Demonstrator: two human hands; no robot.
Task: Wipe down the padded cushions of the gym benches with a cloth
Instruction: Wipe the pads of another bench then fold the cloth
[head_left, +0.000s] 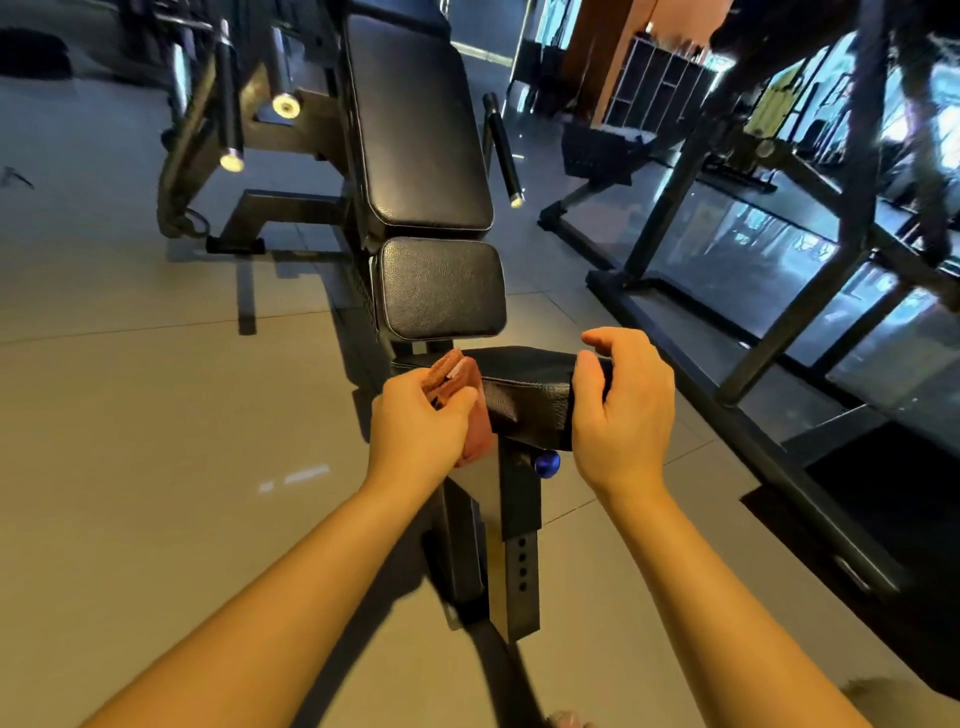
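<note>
A black gym bench runs away from me, with a long back cushion (415, 130), a square seat cushion (441, 288) and a small front pad (524, 387) nearest me. My left hand (421, 426) grips a reddish-brown cloth (470, 395) against the left end of the front pad. My right hand (621, 410) curls its fingers and thumb round the pad's right end. Part of the cloth is hidden under my left hand.
Below the pad a blue adjustment knob (546, 464) sticks out of the black upright post (519, 545). A black rack frame (779, 291) stands on the right, another machine (223, 135) at the back left. Grey floor tiles (156, 415) spread out on the left.
</note>
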